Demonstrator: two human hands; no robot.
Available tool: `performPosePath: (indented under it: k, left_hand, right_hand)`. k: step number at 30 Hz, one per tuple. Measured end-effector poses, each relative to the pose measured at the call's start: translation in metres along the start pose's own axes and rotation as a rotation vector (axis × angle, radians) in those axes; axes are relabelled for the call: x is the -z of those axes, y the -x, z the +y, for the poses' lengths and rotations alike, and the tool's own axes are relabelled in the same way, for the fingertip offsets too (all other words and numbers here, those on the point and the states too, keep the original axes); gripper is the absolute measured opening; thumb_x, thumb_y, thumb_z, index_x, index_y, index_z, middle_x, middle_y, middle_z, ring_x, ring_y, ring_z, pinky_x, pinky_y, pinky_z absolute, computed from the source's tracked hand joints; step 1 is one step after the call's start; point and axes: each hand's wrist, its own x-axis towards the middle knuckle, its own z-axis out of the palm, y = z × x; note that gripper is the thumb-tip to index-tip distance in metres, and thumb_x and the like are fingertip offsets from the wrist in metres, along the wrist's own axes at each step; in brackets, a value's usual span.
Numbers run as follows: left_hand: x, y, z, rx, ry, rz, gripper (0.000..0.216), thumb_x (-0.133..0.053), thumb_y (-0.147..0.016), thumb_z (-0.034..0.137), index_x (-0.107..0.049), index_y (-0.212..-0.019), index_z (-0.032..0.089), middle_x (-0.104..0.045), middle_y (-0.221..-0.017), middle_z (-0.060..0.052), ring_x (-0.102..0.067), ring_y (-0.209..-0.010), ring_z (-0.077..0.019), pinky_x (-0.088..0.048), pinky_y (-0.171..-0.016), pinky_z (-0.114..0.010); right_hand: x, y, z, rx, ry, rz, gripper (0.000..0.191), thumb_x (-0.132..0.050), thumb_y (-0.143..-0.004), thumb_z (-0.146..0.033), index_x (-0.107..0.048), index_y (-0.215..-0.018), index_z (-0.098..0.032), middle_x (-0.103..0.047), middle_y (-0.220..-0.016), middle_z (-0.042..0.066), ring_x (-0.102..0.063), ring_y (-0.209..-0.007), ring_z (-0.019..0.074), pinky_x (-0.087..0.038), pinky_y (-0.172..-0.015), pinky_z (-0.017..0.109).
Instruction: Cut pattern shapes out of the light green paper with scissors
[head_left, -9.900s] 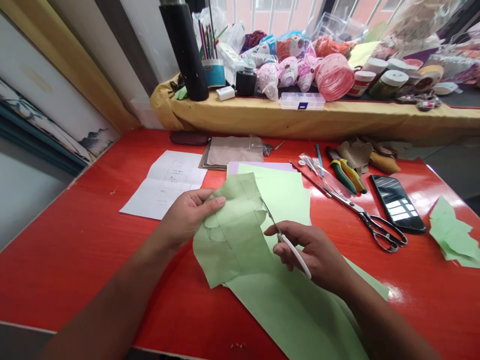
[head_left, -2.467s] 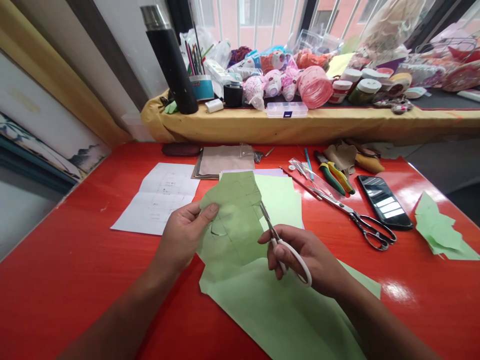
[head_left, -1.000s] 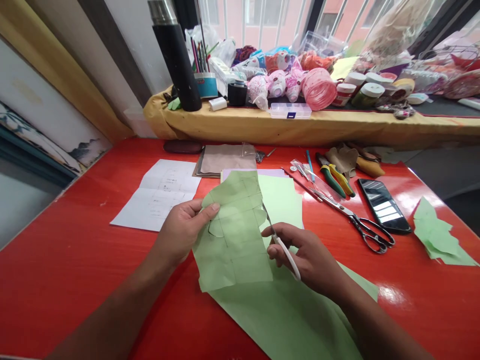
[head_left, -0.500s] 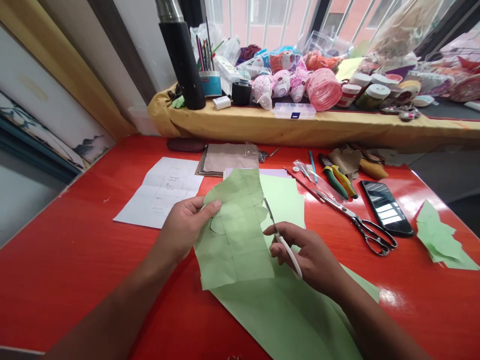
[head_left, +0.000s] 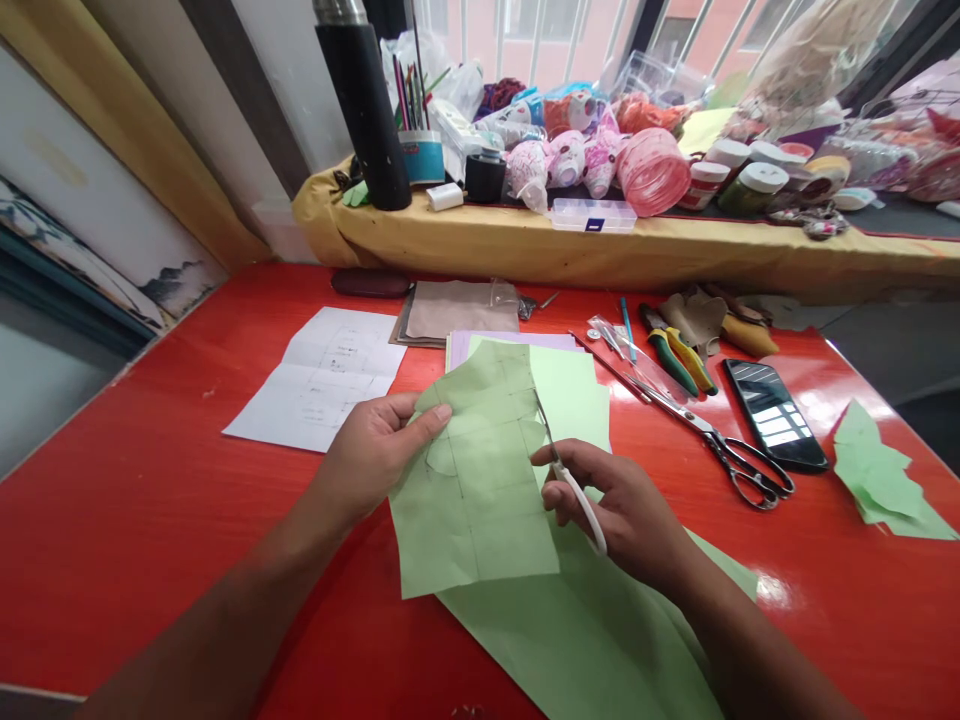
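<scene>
My left hand (head_left: 388,447) pinches the left edge of a green paper piece (head_left: 491,500) marked with pencil lines, the thumb on top. The piece is held up above the red table. My right hand (head_left: 611,505) is closed round the white handle of small scissors (head_left: 577,500). Their blades point up and away along the paper's right edge, by a small rounded tab. Below both hands lies a large green sheet (head_left: 592,630), and a lighter green sheet (head_left: 574,385) lies behind the held piece.
A folded white paper (head_left: 322,380) with writing lies at left. Larger metal scissors (head_left: 709,430), pliers (head_left: 679,355), a phone (head_left: 776,415) and green paper scraps (head_left: 885,475) lie at right. Behind, a cloth-covered ledge (head_left: 480,248) carries a black thermos (head_left: 367,120) and jars.
The green piece has turned slightly and its lower edge sits a little lower. Both hands have shifted slightly right, still holding the paper and the scissors.
</scene>
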Motion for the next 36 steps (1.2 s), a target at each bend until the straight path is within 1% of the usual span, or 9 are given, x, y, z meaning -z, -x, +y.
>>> performPosePath:
  k: [7,16,21,25,28,32,34,36]
  left_hand:
    - [0.002,0.001,0.001,-0.021,-0.005,-0.018,0.026,-0.094,-0.077,0.043,-0.086,-0.093,0.023,-0.083,-0.076,-0.003,-0.077,-0.068,-0.0217,-0.062,-0.056,-0.026]
    - [0.006,0.003,0.003,-0.019,-0.062,-0.002,0.027,-0.092,-0.079,0.043,-0.086,-0.096,0.023,-0.083,-0.077,-0.003,-0.076,-0.065,-0.0207,-0.061,-0.055,-0.026]
    - [0.009,0.001,0.004,-0.025,-0.092,0.004,0.026,-0.091,-0.079,0.043,-0.087,-0.097,0.024,-0.084,-0.079,-0.004,-0.078,-0.067,-0.0239,-0.063,-0.055,-0.029]
    - [0.015,-0.001,0.006,-0.003,-0.09,-0.022,0.027,-0.092,-0.078,0.042,-0.087,-0.098,0.025,-0.085,-0.082,-0.005,-0.081,-0.072,-0.0268,-0.065,-0.058,-0.031]
    - [0.02,-0.002,0.008,0.019,-0.066,-0.051,0.024,-0.091,-0.079,0.04,-0.087,-0.098,0.025,-0.085,-0.082,-0.004,-0.081,-0.072,-0.0258,-0.066,-0.059,-0.03]
    - [0.025,-0.003,0.011,0.013,-0.067,-0.068,0.022,-0.091,-0.08,0.038,-0.087,-0.099,0.027,-0.085,-0.083,-0.003,-0.082,-0.074,-0.0258,-0.067,-0.061,-0.03]
    - [0.025,-0.002,0.012,0.009,-0.078,-0.078,0.021,-0.091,-0.08,0.039,-0.086,-0.097,0.027,-0.085,-0.082,-0.003,-0.082,-0.074,-0.0258,-0.067,-0.06,-0.029]
    - [0.025,-0.002,0.013,0.004,-0.087,-0.083,0.019,-0.092,-0.08,0.041,-0.086,-0.091,0.027,-0.084,-0.08,-0.003,-0.082,-0.072,-0.0253,-0.066,-0.058,-0.028]
  right_hand:
    - [-0.001,0.0,0.002,-0.041,-0.081,-0.019,0.04,-0.07,-0.097,-0.059,-0.071,-0.114,-0.023,-0.064,-0.074,0.0,-0.066,-0.064,0.0194,-0.053,-0.058,0.029]
    - [0.0,0.001,-0.001,-0.047,-0.066,-0.022,0.038,-0.071,-0.097,-0.057,-0.072,-0.112,-0.022,-0.064,-0.072,-0.001,-0.068,-0.061,0.0181,-0.054,-0.059,0.029]
    - [0.001,0.001,-0.004,-0.039,-0.059,-0.035,0.036,-0.071,-0.097,-0.056,-0.072,-0.112,-0.023,-0.064,-0.071,-0.001,-0.066,-0.06,0.0174,-0.053,-0.057,0.029]
    - [0.002,0.001,-0.005,-0.044,-0.04,-0.056,0.036,-0.071,-0.097,-0.056,-0.073,-0.111,-0.023,-0.062,-0.071,-0.001,-0.063,-0.061,0.0174,-0.053,-0.057,0.028]
    - [0.003,0.002,-0.006,-0.046,-0.013,-0.08,0.037,-0.071,-0.097,-0.057,-0.074,-0.111,-0.023,-0.061,-0.072,-0.001,-0.062,-0.062,0.0176,-0.052,-0.056,0.028]
    - [0.004,0.002,-0.006,-0.032,0.001,-0.119,0.039,-0.071,-0.098,-0.059,-0.074,-0.111,-0.023,-0.063,-0.072,0.0,-0.062,-0.063,0.0178,-0.052,-0.057,0.028]
    - [0.003,0.002,-0.006,-0.029,-0.004,-0.139,0.041,-0.071,-0.098,-0.062,-0.075,-0.111,-0.023,-0.062,-0.072,0.0,-0.062,-0.063,0.0177,-0.052,-0.057,0.028]
    - [0.003,0.002,-0.005,-0.026,-0.014,-0.15,0.044,-0.071,-0.097,-0.064,-0.075,-0.11,-0.023,-0.062,-0.072,0.0,-0.061,-0.062,0.0174,-0.052,-0.057,0.028]
